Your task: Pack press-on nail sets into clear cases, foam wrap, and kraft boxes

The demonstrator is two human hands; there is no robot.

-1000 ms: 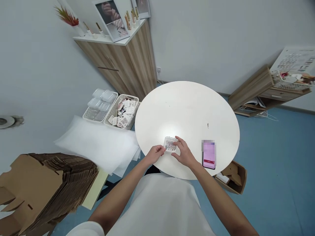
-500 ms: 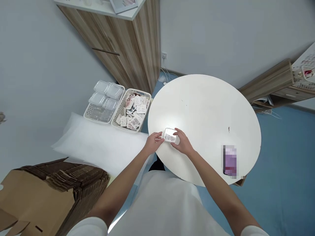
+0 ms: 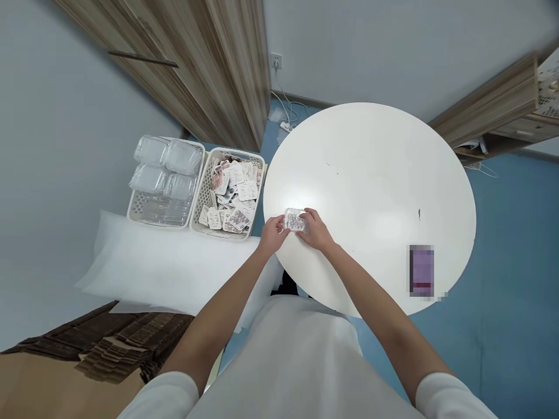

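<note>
Hands (image 3: pixel 318 231) at white table (image 3: pixel 375 163), blue floor (image 3: pixel 515 256), cabinet (image 3: pixel 218 70)

No text is readable: print on the cards (image 3: pixel 247 190) in the basket (image 3: pixel 201 202) is too small; the phone (image 3: pixel 422 269) near the worktop's (image 3: pixel 371 157) right edge is pixelated.

Two bare hands, left hand (image 3: pixel 273 234) and right hand (image 3: pixel 317 229), hold a small clear case (image 3: pixel 294 220) over a round white table (image 3: pixel 371 163), a blurred phone (image 3: pixel 422 271) lying to the right.
</note>
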